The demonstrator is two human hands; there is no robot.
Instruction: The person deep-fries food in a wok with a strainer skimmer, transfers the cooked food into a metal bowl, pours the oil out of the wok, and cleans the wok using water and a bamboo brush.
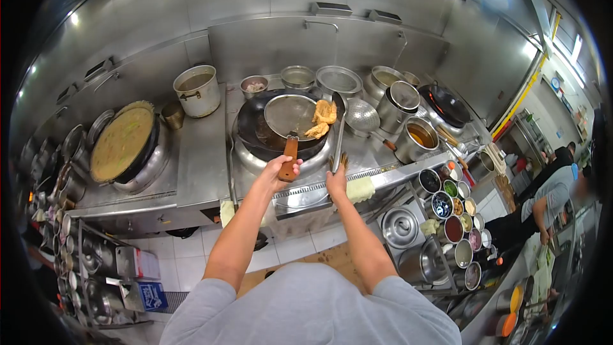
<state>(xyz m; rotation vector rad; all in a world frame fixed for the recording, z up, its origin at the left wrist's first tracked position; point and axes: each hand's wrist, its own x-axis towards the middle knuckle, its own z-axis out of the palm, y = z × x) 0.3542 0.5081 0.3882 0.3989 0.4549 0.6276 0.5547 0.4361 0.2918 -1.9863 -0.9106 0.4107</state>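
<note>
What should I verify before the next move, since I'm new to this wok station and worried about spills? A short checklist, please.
1. Left hand grips the strainer's wooden handle: ok, fingers are wrapped around it.
2. Strainer is over the wok: ok.
3. Golden pieces sit well inside the strainer: not ok, they are at its right edge.
4. Right hand has hold of the long metal utensil: ok, the hand is closed at its near end.
5. Wok's contents are at a safe level: cannot tell, the strainer covers much of the inside.
6. Flame under the wok is as wanted: cannot tell, it is hidden.
</note>
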